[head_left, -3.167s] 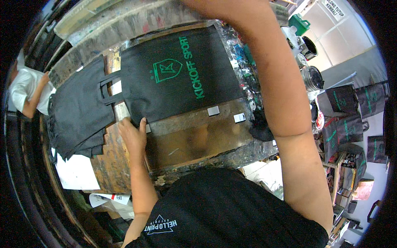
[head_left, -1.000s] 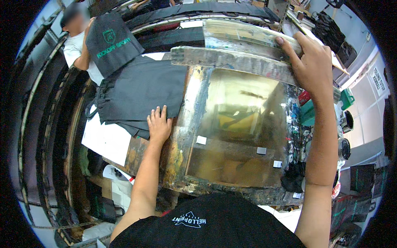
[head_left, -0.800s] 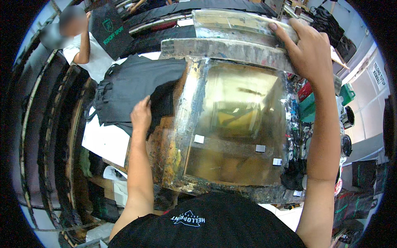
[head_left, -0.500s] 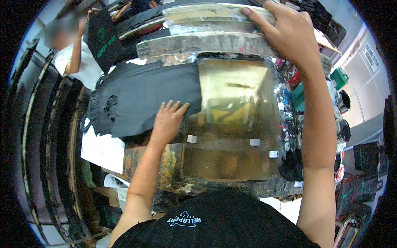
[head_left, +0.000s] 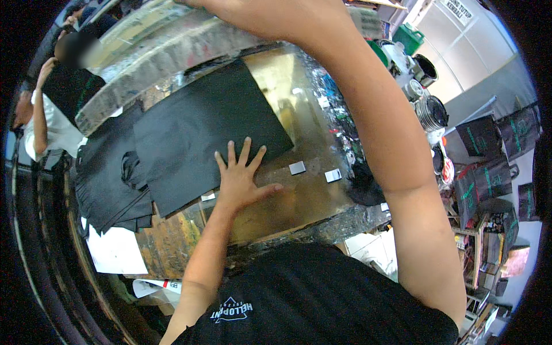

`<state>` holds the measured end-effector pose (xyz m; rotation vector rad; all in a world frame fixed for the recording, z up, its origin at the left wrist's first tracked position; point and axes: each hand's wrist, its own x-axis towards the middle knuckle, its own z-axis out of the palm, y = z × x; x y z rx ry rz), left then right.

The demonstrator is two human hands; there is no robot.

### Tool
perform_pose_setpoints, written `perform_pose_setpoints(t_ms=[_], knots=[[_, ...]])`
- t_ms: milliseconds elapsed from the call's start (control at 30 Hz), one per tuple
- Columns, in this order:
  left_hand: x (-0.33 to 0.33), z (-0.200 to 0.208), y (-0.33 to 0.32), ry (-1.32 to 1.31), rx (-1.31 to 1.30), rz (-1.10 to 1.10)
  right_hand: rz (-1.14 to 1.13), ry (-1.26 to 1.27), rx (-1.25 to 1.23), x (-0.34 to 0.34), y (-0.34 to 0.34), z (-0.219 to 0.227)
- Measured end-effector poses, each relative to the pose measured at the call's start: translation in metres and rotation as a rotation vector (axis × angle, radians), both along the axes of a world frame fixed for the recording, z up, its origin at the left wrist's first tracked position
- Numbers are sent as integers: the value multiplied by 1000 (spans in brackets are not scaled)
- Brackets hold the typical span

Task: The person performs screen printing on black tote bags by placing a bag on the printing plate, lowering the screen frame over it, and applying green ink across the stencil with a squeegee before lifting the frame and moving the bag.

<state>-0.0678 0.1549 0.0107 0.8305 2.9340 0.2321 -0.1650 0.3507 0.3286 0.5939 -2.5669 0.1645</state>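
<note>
A plain black fabric bag lies flat on the ink-stained yellowish printing board. My left hand rests flat on the bag's near edge with its fingers spread, holding nothing. My right hand is raised at the top of the view, gripping the far edge of the lifted screen frame, whose silvery rail tilts up over the board. My right forearm crosses over the board's right side.
A pile of black bags lies left of the board, with white paper below it. Another person stands at the upper left. Ink cans and printed black bags are on the right. A black rag sits by the board's edge.
The printed bag went off to the left. My left hand pulled a plain black bag from the pile onto the board, while my right hand lifted the screen frame higher.
</note>
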Motion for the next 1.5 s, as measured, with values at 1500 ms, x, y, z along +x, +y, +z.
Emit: perform_pose_setpoints(t_ms=[1500], knots=[[73,-39,-134,262,777,618,-55,-241,57,90,11,-224]])
